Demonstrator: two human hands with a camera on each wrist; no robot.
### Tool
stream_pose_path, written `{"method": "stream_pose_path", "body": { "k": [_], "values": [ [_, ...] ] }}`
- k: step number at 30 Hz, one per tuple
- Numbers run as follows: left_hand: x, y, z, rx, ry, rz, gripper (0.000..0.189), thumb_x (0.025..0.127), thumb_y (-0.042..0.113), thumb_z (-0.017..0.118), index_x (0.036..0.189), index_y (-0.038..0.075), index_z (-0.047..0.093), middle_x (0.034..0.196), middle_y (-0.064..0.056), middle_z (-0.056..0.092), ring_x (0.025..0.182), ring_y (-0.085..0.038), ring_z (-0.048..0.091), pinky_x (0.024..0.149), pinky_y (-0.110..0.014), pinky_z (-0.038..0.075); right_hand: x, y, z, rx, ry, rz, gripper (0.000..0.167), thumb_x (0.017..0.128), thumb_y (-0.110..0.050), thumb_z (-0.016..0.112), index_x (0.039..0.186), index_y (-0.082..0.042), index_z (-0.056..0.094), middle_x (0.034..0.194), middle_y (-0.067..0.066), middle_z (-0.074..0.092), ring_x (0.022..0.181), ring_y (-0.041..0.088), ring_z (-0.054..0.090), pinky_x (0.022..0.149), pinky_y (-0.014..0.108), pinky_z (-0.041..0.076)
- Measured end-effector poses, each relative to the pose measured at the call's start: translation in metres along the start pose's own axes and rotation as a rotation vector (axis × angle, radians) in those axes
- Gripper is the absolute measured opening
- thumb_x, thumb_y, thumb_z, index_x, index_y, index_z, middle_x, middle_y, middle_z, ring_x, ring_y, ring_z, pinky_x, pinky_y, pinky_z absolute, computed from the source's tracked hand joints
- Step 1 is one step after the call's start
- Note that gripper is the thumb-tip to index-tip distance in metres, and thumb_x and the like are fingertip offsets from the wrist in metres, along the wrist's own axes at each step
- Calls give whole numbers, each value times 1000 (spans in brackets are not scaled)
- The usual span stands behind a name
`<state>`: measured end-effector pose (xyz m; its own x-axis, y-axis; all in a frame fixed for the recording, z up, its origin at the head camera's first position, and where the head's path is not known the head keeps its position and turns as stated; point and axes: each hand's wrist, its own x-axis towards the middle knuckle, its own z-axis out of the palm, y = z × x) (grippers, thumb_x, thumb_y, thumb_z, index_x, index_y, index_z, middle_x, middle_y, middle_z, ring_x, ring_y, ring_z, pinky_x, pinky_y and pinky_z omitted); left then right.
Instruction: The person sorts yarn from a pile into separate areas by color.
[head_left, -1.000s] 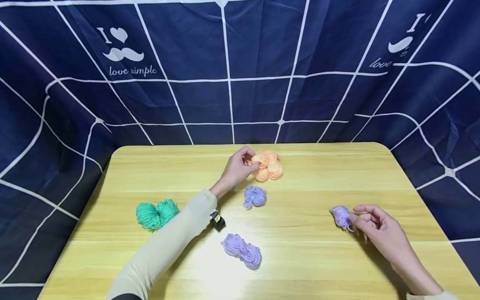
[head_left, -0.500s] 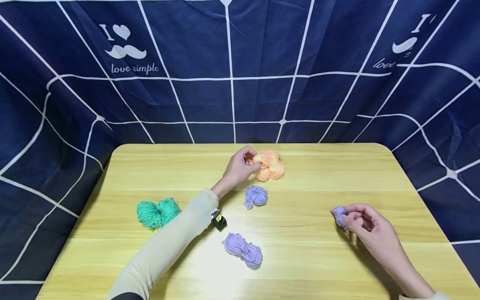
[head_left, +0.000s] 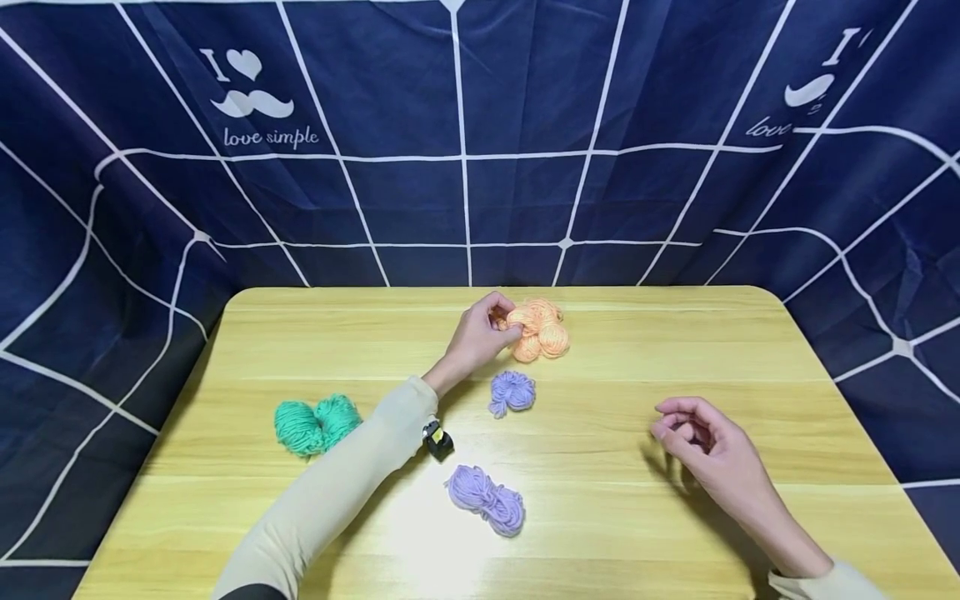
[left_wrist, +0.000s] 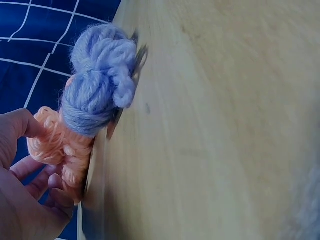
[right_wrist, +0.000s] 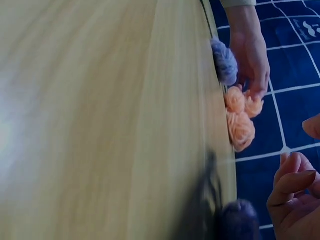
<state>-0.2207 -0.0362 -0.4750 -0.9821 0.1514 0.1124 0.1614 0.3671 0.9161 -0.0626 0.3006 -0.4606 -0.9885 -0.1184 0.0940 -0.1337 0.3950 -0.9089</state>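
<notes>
Left hand (head_left: 474,337) pinches the orange yarn (head_left: 542,328) (far table edge); right hand (head_left: 708,446), fingers loosely curled, holds nothing.

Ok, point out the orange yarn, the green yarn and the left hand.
orange yarn (head_left: 542,329), head view, middle of the bundle just right of the fingers.
green yarn (head_left: 315,425), head view, where its two lobes meet.
left hand (head_left: 476,340), head view, back of the hand gripping the orange yarn.

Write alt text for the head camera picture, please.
A person's left hand grips a bundle of orange yarn on a pale wooden table; the right hand hovers, fingers curled. Two purple yarn bundles and a green one lie nearby.
</notes>
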Motion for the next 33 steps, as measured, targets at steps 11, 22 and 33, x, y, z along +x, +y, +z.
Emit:
{"method": "stream_pose_path", "body": {
  "k": [11, 22, 33],
  "values": [
    [1, -1, 4, -18, -13, 8, 28, 92, 4, 82, 117, 7, 68, 105, -13, 66, 83, -15, 54, 72, -25, 48, 13, -12, 15, -41, -14, -14, 29, 104, -7, 74, 129, 3, 64, 102, 5, 73, 71, 19, 64, 50, 31, 47],
    [2, 0, 5, -8, -2, -1, 27, 92, 5, 82, 116, 8, 69, 105, -11, 66, 84, -15, 55, 73, -25, 48, 21, -18, 38, 9, -77, -9, 30, 103, -9, 76, 129, 3, 64, 106, 13, 70, 73, 17, 64, 61, 27, 51],
    [3, 0, 6, 8, 2, 5, 27, 92, 6, 82, 116, 9, 69, 105, -6, 66, 85, -15, 54, 75, -27, 47, 29, -22, 57, 15, -150, 12, 35, 101, -13, 79, 129, 2, 65, 104, 12, 69, 71, 21, 64, 61, 28, 52]
  ]
}}
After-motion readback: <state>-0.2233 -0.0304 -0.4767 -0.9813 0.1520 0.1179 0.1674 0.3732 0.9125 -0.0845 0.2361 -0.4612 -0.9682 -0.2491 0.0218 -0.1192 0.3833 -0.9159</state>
